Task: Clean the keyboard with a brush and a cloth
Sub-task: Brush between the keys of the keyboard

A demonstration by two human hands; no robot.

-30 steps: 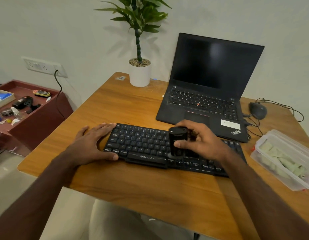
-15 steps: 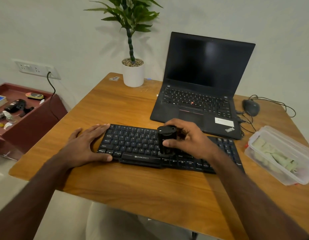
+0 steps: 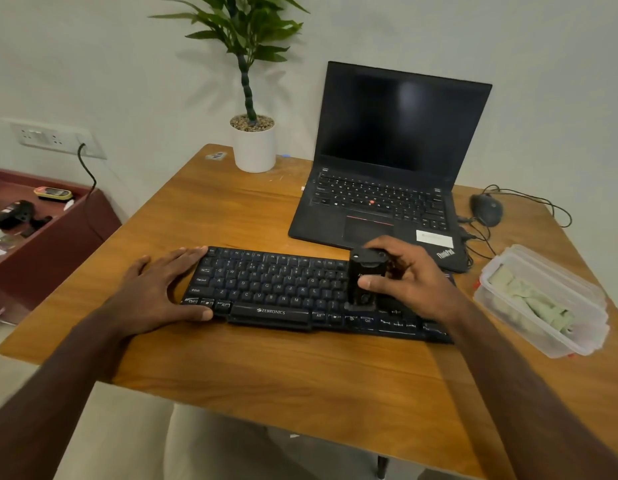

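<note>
- Centrally, a black keyboard lies flat on the wooden table, its long side running from 9 to 3 o'clock, near the front edge.
- At the keyboard's 9 o'clock end, the left hand rests with fingers straight and spread; the fingertips touch the far corner and the thumb lies along the near corner, so the hand braces the end without curling round anything.
- Toward the keyboard's 3 o'clock part, the right hand grips a black brush that stands upright, thumb across its front and fingers wrapped behind; its lower end sits on the keys.
- At 12 o'clock from the right hand, an open black laptop with a dark screen stands just beyond the keyboard.
- At 3 o'clock, close to the table's edge, a clear lidded plastic box holds a pale green folded cloth.
- At 1 to 2 o'clock, a dark mouse with its cable lies beside the laptop.
- At 11 to 12 o'clock, a white pot with a green plant stands at the far edge, left of the laptop.
</note>
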